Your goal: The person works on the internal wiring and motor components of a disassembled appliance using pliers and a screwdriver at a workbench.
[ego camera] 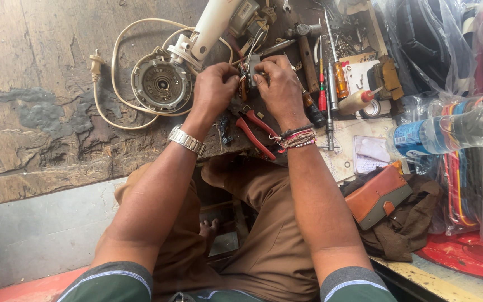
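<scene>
Both hands meet over the middle of a worn wooden bench. The left hand is curled nearly closed, fingertips pinched on a small wired part held between the two hands; a steel watch bands its wrist. The right hand is bent the same way, fingers narrow and pressed to the part's other side — beaded bracelets circle that wrist. Thin wires run up from the part to a cream plastic appliance body. Just left of it lies a round, ribbed metal motor, ringed by a looping pale cord. Red-handled pliers lie under the wrists, at the bench edge. To the right — screwdrivers, a clear plastic bottle, an orange leather wallet.
</scene>
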